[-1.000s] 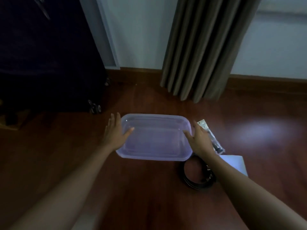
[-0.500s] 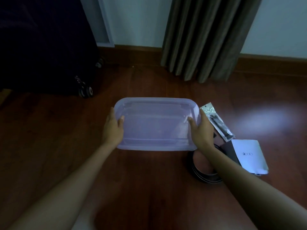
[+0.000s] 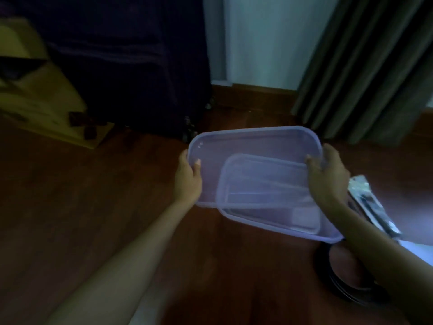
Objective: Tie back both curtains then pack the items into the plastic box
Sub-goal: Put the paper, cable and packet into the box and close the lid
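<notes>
Head cam, pretty dim and a bit blurry. The plastic box (image 3: 325, 232) sits on the wooden floor (image 3: 70, 207), roughly in the middle of the shot and a little to the right, not far from the foot of the curtain (image 3: 365, 66) hanging at the top right. Its see-through lid (image 3: 255, 144) is up off it, tilted and shifted to the left, so the box's lower right corner pokes out from under it. Both hands are on the lid: the left hand (image 3: 188, 181) has its grip on the left short edge, thumb on top and fingers curled underneath, and the right hand (image 3: 328, 179) has its grip pinching the right short edge the same way. Just beside the box on the right lies a shiny clear packet (image 3: 367, 205) with something dark inside, then a white sheet (image 3: 419, 252) at the frame's right edge. A black coil (image 3: 324, 274) lies on the floor just below the box, partly under the right forearm. A dark suitcase (image 3: 128, 66) stands against the wall at the back left, with a yellowish cardboard thing (image 3: 39, 95) beside it.
</notes>
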